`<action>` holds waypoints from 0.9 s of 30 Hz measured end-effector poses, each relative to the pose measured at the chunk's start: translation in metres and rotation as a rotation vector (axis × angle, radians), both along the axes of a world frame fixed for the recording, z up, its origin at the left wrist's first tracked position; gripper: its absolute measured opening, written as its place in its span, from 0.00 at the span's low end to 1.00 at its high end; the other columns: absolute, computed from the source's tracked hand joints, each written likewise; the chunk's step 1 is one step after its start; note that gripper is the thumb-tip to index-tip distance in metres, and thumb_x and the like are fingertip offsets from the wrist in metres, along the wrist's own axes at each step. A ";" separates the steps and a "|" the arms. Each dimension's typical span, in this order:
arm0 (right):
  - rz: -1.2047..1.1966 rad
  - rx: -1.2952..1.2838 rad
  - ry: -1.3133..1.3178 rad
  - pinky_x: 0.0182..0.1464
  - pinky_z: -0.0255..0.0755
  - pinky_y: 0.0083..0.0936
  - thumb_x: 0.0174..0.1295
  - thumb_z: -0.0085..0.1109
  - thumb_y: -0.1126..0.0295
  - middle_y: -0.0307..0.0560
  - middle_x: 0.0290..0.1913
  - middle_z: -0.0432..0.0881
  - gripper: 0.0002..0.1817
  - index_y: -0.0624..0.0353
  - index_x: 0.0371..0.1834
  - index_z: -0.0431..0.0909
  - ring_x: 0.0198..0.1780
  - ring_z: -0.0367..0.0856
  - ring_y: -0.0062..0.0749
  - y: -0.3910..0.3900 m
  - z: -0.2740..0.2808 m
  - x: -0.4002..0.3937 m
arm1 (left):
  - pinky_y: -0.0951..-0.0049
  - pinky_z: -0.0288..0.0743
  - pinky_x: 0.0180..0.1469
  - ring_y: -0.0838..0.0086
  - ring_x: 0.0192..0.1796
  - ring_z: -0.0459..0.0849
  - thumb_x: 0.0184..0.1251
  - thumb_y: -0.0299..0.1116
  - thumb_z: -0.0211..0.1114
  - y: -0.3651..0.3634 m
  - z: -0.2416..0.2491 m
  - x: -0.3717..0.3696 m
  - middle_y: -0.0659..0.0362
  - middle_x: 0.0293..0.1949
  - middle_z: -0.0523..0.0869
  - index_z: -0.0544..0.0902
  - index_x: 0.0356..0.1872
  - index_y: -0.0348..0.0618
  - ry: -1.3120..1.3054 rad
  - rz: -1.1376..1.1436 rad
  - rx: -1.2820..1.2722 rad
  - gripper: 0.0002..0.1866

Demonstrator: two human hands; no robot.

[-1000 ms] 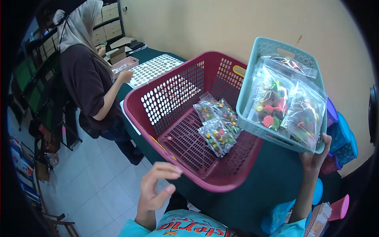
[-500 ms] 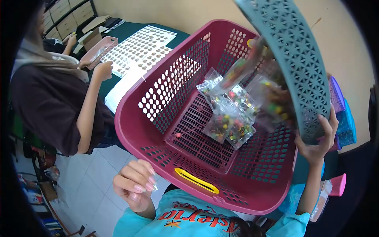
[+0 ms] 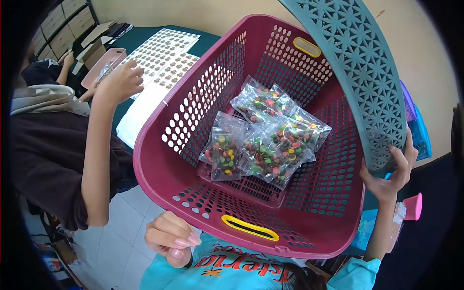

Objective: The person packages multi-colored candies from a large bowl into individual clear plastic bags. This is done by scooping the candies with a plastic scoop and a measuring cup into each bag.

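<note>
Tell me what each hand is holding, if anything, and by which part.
Right hand: the teal basket, held by its end nearest the wearer. Left hand: half-curled, no held object visible.

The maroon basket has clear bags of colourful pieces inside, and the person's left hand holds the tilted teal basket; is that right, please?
Not quite: the head view shows the person's right hand holding the tilted teal basket, not the left hand. The maroon basket does have clear bags of colourful pieces inside.
</note>
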State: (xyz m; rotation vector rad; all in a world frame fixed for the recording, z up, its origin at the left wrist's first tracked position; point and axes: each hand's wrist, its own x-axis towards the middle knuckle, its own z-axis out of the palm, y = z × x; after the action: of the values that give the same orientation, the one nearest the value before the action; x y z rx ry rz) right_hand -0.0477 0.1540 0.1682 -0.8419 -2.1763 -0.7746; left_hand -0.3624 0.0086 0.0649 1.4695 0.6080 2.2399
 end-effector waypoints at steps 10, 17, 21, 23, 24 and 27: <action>-0.111 0.159 0.114 0.49 0.65 0.35 0.30 0.69 0.70 0.67 0.56 0.65 0.35 0.54 0.46 0.62 0.52 0.69 0.50 -0.030 0.011 0.024 | 0.88 0.66 0.23 0.80 0.24 0.66 0.61 0.32 0.54 -0.002 -0.002 0.001 0.57 0.23 0.69 0.67 0.27 0.39 0.081 0.065 -0.022 0.08; -0.133 0.005 0.749 0.60 0.56 0.33 0.39 0.65 0.72 0.61 0.58 0.62 0.34 0.61 0.52 0.59 0.57 0.64 0.43 -0.081 -0.008 0.084 | 0.84 0.60 0.21 0.79 0.22 0.65 0.59 0.32 0.53 -0.003 -0.002 0.003 0.58 0.21 0.69 0.68 0.28 0.38 -0.006 0.163 -0.054 0.07; 0.017 -0.338 1.525 0.56 0.60 0.28 0.48 0.58 0.68 0.52 0.51 0.68 0.29 0.62 0.54 0.59 0.53 0.67 0.33 -0.135 -0.048 0.138 | 0.81 0.63 0.21 0.77 0.24 0.65 0.61 0.33 0.51 -0.004 0.005 0.010 0.59 0.22 0.67 0.66 0.31 0.38 0.030 0.093 -0.018 0.08; 0.019 -0.479 1.673 0.52 0.64 0.27 0.48 0.58 0.65 0.47 0.47 0.70 0.26 0.59 0.51 0.62 0.50 0.69 0.30 -0.160 -0.078 0.161 | 0.79 0.66 0.23 0.77 0.25 0.65 0.62 0.31 0.51 -0.007 0.007 0.018 0.58 0.24 0.66 0.65 0.32 0.38 0.009 -0.143 0.020 0.07; 0.009 -0.502 1.752 0.51 0.65 0.27 0.48 0.59 0.64 0.46 0.46 0.70 0.25 0.58 0.49 0.63 0.49 0.71 0.30 -0.171 -0.098 0.169 | 0.79 0.66 0.25 0.76 0.26 0.65 0.63 0.30 0.51 -0.008 0.008 0.024 0.57 0.25 0.66 0.65 0.32 0.37 0.010 -0.304 0.037 0.07; -0.076 -0.541 1.957 0.46 0.69 0.26 0.45 0.61 0.61 0.44 0.42 0.73 0.25 0.57 0.47 0.66 0.43 0.74 0.29 -0.199 -0.155 0.186 | 0.78 0.69 0.22 0.74 0.26 0.67 0.63 0.32 0.52 -0.013 0.010 0.060 0.56 0.25 0.66 0.64 0.29 0.38 0.012 -0.408 0.012 0.10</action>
State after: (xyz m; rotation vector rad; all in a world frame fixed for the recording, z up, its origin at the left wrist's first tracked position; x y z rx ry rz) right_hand 0.1386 -0.0448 0.0130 -1.1146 -0.4807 0.6190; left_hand -0.3022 -0.0044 0.0749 1.4599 0.2657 1.9207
